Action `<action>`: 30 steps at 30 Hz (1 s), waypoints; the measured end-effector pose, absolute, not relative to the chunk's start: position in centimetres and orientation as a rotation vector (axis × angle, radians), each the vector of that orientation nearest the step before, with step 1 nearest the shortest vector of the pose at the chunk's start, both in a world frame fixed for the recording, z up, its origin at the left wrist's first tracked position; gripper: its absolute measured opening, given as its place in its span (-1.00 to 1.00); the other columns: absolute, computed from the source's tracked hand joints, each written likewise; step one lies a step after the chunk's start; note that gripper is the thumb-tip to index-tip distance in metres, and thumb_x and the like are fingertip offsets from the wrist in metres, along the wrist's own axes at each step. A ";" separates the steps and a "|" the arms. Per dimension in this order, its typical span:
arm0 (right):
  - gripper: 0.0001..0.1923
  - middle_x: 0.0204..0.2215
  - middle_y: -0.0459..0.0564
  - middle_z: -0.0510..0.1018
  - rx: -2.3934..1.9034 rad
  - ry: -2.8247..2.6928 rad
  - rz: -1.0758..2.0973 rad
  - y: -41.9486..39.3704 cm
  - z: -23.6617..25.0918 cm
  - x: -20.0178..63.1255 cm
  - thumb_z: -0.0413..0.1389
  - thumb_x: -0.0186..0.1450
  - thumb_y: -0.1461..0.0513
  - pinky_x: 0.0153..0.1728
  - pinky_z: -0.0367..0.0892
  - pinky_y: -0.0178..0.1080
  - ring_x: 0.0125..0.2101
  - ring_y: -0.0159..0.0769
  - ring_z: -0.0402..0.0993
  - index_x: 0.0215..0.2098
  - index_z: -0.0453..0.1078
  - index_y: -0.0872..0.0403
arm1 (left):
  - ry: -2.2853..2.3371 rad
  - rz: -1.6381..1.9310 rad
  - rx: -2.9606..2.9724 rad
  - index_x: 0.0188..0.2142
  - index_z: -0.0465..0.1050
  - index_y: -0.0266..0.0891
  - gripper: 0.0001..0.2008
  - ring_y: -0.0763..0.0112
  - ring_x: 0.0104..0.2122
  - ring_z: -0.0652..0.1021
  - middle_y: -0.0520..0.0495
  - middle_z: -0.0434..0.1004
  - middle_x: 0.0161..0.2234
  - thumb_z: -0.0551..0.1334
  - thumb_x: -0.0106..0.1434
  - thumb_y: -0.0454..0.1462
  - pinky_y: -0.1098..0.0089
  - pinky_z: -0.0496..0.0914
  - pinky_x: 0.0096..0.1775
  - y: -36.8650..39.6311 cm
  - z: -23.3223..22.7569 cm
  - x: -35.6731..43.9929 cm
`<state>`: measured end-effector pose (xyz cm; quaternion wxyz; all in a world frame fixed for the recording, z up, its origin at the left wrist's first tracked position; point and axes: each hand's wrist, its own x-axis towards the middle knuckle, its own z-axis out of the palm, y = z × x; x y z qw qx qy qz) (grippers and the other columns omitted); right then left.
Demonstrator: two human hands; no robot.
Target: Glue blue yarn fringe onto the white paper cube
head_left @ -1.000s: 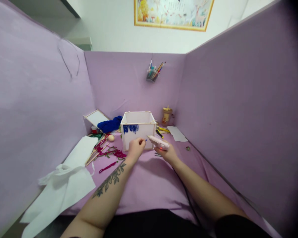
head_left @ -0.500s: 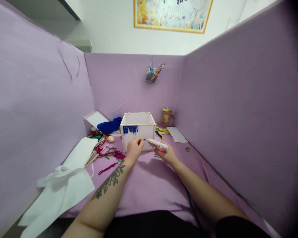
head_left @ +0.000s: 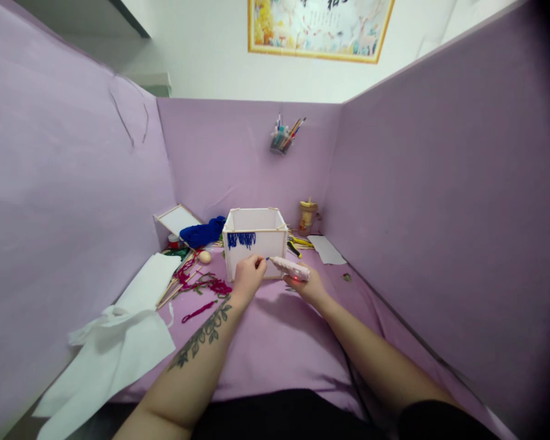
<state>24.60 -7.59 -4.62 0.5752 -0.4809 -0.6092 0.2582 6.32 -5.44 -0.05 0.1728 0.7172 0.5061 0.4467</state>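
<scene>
Two hands meet at the centre of the frame, in front of a white box (head_left: pixel 255 241) that stands on the purple table (head_left: pixel 275 342). The left hand (head_left: pixel 247 278) has its fingers bunched together at the box's near face, pinching something too small to make out, perhaps a short piece of blue yarn. The right hand (head_left: pixel 308 286) is wrapped around a pale pink glue gun (head_left: pixel 289 267), whose nozzle points left toward the left fingertips, just beside them; a red light glows on its underside. Its dark cord (head_left: pixel 348 366) runs down along the right forearm and disappears at the lower edge of the frame.

A fringe of blue yarn strands (head_left: pixel 241 239) hangs on the upper left of the box's near face; the lower part of that face is hidden behind the left hand. Behind the box, a heap of blue yarn (head_left: pixel 204 232) is partly covered by it, and a small wooden jar (head_left: pixel 308 214) stands near the back right corner. Left of the box lie red yarn pieces (head_left: pixel 201 287) and thin sticks, tangled and hard to separate. White sheets (head_left: pixel 114 342) spill over the table's left edge at the lower left.

Purple partition walls close in on three sides, and a cup of pens (head_left: pixel 282 137) hangs on the back one. The table surface between the forearms and toward the right wall lies open.
</scene>
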 end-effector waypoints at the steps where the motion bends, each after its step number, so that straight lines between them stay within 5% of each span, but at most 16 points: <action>1: -0.80 -0.65 -0.15 0.42 -1.122 -1.427 0.600 -7.5 -4.7 24.6 0.24 -0.01 0.15 -0.62 0.21 -0.32 -0.63 -0.36 0.31 -0.52 0.31 0.02 | 1.439 1.268 2.037 -0.37 0.55 -0.27 -0.82 0.37 -0.38 0.51 -0.08 0.58 -0.42 0.16 0.23 -0.29 0.41 0.30 -0.26 -5.4 -0.1 6.3; 30: -0.80 -0.63 -0.12 0.45 -1.175 -1.436 0.602 -7.4 -4.9 24.7 0.23 -0.01 0.15 -0.60 0.24 -0.30 -0.61 -0.33 0.34 -0.50 0.30 0.03 | 1.449 1.273 1.954 -0.35 0.57 -0.29 -0.80 0.40 -0.46 0.50 -0.05 0.55 -0.50 0.16 0.21 -0.27 0.42 0.30 -0.31 -5.4 0.2 6.2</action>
